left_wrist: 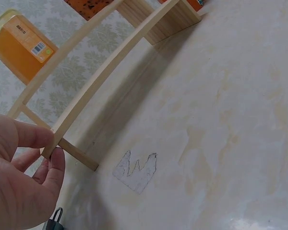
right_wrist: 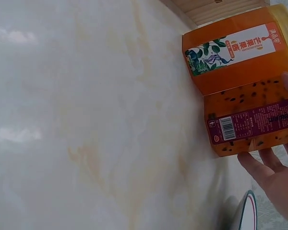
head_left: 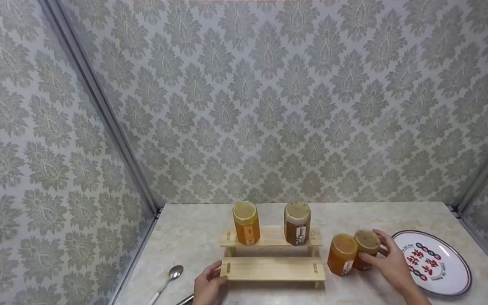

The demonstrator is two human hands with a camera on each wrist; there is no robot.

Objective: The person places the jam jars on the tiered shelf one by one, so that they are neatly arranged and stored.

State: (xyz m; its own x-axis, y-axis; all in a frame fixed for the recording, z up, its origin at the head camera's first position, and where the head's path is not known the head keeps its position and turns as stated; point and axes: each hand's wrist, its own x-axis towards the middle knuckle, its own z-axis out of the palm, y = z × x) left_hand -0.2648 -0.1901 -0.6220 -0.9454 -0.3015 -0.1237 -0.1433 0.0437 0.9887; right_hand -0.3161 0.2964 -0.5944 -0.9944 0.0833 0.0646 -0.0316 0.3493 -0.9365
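I see a pale marble desk [head_left: 193, 237] boxed in by patterned walls. At its centre stands a two-step wooden rack [head_left: 273, 256]. My left hand [head_left: 207, 286], at about seven o'clock from the rack, pinches the left end of the lower step between thumb and fingers [left_wrist: 55, 165]. On the upper step stand an orange jar [head_left: 246, 223] and, to its right, a darker seeded jar [head_left: 297, 223]. At three o'clock from the rack, two more jars stand touching on the desk: an orange one [head_left: 342, 254] and a seeded one [head_left: 367, 250]. My right hand [head_left: 390, 262] curls its grip around the seeded one, fingers [right_wrist: 259, 167] on its side. A printed plate [head_left: 434, 262] lies further right. A spoon [head_left: 168, 280] lies at eight o'clock.
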